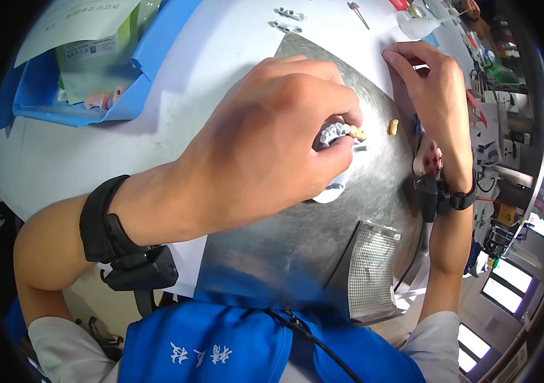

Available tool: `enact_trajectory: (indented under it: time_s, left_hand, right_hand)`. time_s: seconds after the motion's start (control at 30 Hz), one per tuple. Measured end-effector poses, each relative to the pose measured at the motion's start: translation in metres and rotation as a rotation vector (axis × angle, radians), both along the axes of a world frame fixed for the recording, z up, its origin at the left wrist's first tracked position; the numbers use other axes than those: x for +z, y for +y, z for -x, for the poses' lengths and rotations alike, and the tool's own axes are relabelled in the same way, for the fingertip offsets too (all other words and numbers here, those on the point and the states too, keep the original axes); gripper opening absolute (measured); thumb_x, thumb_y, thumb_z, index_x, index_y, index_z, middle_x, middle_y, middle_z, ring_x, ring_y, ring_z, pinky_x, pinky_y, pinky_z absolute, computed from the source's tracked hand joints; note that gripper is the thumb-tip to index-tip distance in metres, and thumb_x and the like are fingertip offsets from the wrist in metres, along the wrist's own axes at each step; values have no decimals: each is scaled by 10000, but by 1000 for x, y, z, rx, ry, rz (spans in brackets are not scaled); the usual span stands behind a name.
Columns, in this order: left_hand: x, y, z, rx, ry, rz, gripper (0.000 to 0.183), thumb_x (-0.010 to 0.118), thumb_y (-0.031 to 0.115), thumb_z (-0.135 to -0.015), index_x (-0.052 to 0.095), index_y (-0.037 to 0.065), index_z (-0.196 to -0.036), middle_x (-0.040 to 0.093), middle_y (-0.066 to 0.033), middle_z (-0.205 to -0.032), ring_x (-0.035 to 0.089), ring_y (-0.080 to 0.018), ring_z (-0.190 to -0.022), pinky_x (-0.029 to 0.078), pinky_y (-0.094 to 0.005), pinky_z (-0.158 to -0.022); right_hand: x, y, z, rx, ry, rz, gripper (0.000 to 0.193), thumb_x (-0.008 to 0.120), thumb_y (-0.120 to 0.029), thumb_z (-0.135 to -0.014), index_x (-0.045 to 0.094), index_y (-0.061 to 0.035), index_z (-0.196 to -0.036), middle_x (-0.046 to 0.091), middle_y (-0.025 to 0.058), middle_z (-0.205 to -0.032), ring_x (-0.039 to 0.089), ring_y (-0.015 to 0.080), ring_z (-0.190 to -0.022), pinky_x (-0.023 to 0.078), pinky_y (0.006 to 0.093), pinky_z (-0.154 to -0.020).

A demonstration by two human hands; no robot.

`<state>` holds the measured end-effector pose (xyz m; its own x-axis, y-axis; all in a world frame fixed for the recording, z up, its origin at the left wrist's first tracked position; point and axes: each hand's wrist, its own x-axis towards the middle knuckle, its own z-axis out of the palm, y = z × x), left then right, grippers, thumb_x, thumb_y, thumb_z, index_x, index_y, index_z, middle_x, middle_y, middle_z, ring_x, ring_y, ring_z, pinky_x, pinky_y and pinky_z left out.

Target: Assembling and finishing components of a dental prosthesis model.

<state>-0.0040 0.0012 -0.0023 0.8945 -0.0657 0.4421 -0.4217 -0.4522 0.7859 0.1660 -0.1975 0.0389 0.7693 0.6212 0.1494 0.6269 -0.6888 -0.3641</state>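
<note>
My left hand point(278, 127) reaches over the metal plate, thumb and forefinger closed around a small yellow dental crown piece point(358, 133). Right against that piece, framed by the same two fingers, are the grey teeth of a dental model point(334, 133); its pale base shows below my thumb, and the hand hides the rest. A second yellow crown piece point(393, 126) lies on the plate to the right. Farther right, my right hand point(435, 80) rests at the white tabletop with thumb and forefinger together; I cannot make out anything between their tips.
The metal plate point(265, 249) covers the middle of the table. A blue bin point(115, 115) with papers and packets stands at the far left. Grey dental pieces point(286, 27) and a small tool point(359, 16) lie at the back. A perforated metal piece point(374, 271) sits near my body.
</note>
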Motion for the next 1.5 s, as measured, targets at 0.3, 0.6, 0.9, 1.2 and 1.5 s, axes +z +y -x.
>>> enact_trajectory:
  time_s: [0.3,0.6,0.9,1.2,1.5]
  left_hand:
    - [-3,-2,1,5,17,24,155,770,17,-825,734,-1,-975,705,-115,-938,676,-254,-844,533,-342,-751]
    - [1,-2,-1,-5,37,-6,153,772,9,-837,749,-20,-986,693,-93,-937,671,-211,-840,524,-316,-739]
    - [-2,-3,0,11,36,54,161,767,-8,-831,749,-28,-989,693,-81,-932,668,-184,-823,519,-296,-712]
    - [-4,-4,-1,13,26,18,181,764,-16,-812,748,-23,-992,693,-92,-923,666,-200,-807,520,-298,-708]
    - [-1,-4,-2,19,3,70,192,769,0,-815,745,-12,-1005,695,-111,-923,673,-214,-833,525,-306,-732]
  right_hand:
    - [30,-10,37,88,442,-300,109,722,-85,-984,724,18,-1022,741,47,-911,682,74,-837,543,235,-786]
    - [32,-12,86,133,587,-410,133,705,89,-939,699,68,-1069,727,173,-1052,688,197,-963,567,334,-858]
    - [16,-13,74,353,446,-319,134,726,97,-905,734,50,-1030,724,161,-1038,692,216,-942,565,337,-865]
    - [23,-12,75,486,159,-159,241,712,139,-848,749,42,-1065,741,150,-1038,708,239,-957,565,326,-848]
    - [47,-30,72,185,122,-36,214,722,21,-923,747,44,-1135,750,132,-1060,666,148,-925,529,286,-844]
